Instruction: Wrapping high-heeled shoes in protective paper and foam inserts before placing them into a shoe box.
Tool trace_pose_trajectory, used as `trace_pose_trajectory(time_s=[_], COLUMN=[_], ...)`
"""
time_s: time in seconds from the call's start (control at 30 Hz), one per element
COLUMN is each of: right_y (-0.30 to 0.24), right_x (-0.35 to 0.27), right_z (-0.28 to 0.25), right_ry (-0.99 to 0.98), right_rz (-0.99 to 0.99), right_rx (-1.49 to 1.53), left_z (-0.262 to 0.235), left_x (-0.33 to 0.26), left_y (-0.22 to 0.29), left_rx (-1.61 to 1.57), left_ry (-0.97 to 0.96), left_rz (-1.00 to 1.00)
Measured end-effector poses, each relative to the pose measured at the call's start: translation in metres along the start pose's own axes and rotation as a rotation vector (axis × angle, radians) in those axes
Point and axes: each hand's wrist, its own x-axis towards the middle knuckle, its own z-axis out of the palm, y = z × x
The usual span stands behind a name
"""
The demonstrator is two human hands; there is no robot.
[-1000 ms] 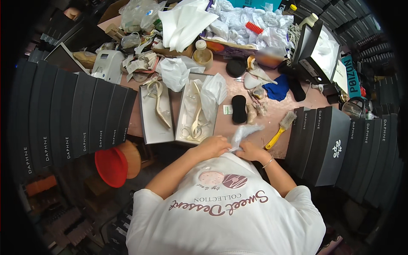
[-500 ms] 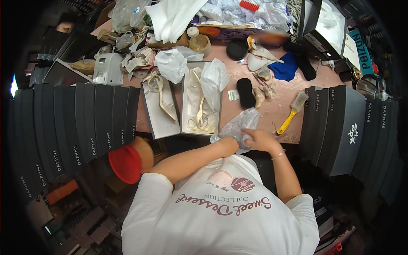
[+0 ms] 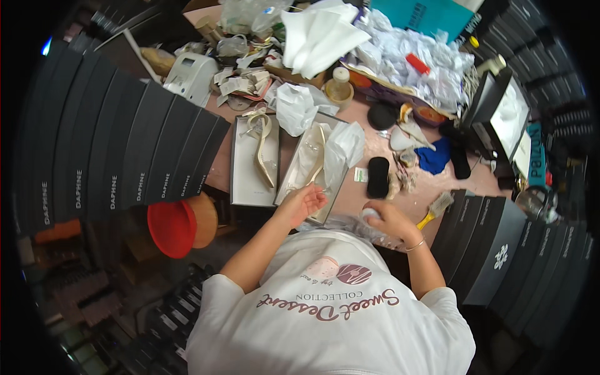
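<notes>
My left hand (image 3: 304,204) is over the near end of an open shoe box (image 3: 339,199), palm turned up, fingers loosely curled and apart, with nothing visible in them. In that box lie a cream strappy shoe (image 3: 319,155) and white tissue paper (image 3: 344,145). A second open box (image 3: 239,178) to its left contains a matching cream heeled shoe (image 3: 262,157). At the table's near edge my right hand (image 3: 394,220) is closed on a small, whitish, roundish piece (image 3: 370,214); its kind cannot be made out. Thin clear plastic (image 3: 342,223) lies against my shirt below both hands.
Rows of dark shoe boxes (image 3: 119,134) stand at the left, more dark boxes (image 3: 475,244) at the right. A yellow-handled brush (image 3: 434,209), a black oval pad (image 3: 377,177) and a blue cloth (image 3: 434,156) lie on the table. Crumpled white paper (image 3: 400,53) fills the back.
My hands have parted: the left has moved to the near end of the right-hand shoe box, palm up. The plastic between them has dropped toward my shirt. The view has tilted.
</notes>
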Motion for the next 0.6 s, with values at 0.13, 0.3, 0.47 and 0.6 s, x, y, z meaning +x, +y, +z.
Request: trace_pose_trajectory(time_s=[0.13, 0.3, 0.47, 0.6], right_y=[-0.052, -0.054, -0.031, -0.032], right_x=[0.04, 0.014, -0.013, -0.016], right_z=[-0.036, 0.026, 0.004, -0.009], right_ry=[0.03, -0.32, -0.56, -0.629], right_rz=[0.081, -0.159, -0.077, 0.069], right_rx=[0.188, -0.085, 0.468, 0.601], left_z=[0.0, 0.014, 0.025, 0.031], left_x=[0.05, 0.093, 0.07, 0.025], left_y=[-0.035, -0.047, -0.048, -0.047], left_rx=[-0.553, -0.751, -0.751, -0.39], left_ry=[0.131, 0.307, 0.38, 0.365], left_rz=[-0.078, -0.05, -0.003, 0.122])
